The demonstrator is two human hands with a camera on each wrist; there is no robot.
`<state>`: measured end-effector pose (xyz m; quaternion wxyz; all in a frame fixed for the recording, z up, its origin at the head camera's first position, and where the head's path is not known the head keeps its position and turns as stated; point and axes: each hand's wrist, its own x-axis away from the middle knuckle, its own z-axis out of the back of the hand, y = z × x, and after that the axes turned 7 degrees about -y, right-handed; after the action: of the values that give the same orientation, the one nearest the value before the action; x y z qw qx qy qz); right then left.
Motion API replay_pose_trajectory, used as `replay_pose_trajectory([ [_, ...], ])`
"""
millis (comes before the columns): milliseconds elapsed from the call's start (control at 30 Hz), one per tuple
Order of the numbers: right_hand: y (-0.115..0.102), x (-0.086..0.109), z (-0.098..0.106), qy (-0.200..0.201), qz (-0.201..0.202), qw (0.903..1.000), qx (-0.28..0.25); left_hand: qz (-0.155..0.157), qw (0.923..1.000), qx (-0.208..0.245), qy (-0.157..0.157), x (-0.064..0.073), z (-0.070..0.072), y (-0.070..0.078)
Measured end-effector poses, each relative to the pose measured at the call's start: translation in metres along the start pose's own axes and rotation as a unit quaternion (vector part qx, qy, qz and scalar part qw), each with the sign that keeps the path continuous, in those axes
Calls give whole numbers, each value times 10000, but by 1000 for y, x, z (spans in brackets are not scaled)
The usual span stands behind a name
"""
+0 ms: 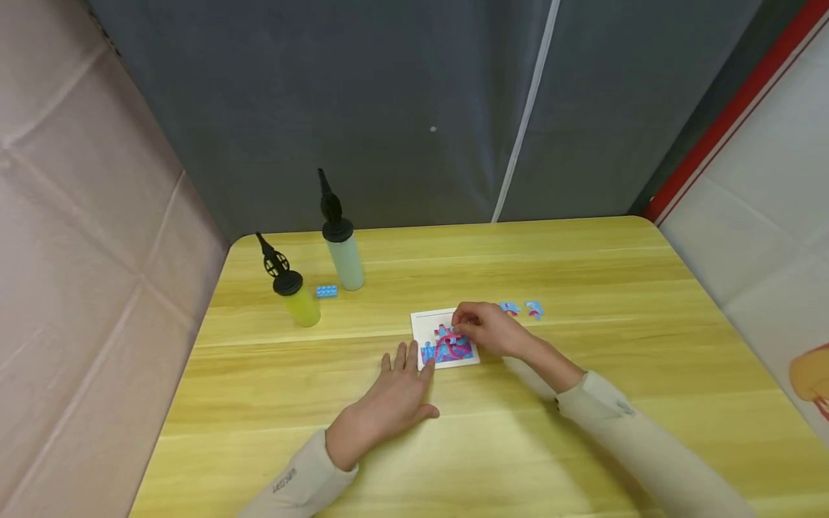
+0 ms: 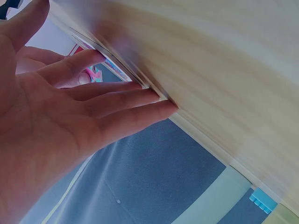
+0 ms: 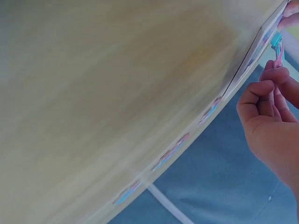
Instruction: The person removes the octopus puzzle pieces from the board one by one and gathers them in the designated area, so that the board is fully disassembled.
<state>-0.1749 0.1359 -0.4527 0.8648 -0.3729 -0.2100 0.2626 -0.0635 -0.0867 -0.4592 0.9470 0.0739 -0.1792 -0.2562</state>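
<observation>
A jigsaw puzzle board [image 1: 424,324] with a white frame lies on the table, its lower part filled with blue, pink and purple pieces. My left hand [image 1: 393,397] lies flat at its near left edge; the straight fingers [image 2: 126,98] touch the table and frame in the left wrist view. Over the board's right side, my right hand [image 1: 494,329] pinches a pink and blue puzzle piece [image 3: 279,55] between thumb and fingertips, held above the board. Loose puzzle pieces [image 3: 170,151] lie beyond that hand; the head view shows two, the right wrist view three.
At the left stand a yellow bottle [image 1: 302,308] and a pale green bottle [image 1: 347,265], both with black tops. Between them sits a blue toy brick [image 1: 327,291]. A dark curtain [image 1: 388,108] hangs behind the table's far edge.
</observation>
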Motion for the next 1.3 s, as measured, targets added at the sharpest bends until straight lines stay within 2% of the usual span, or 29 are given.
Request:
replay_pose_trajectory([
  [300, 11, 10, 13, 149, -123, 9998, -3, -32, 10000, 23, -18, 0, 0, 0],
  [1300, 39, 32, 30, 259, -491, 9984, 69, -25, 9999, 145, -60, 2, 2, 1],
])
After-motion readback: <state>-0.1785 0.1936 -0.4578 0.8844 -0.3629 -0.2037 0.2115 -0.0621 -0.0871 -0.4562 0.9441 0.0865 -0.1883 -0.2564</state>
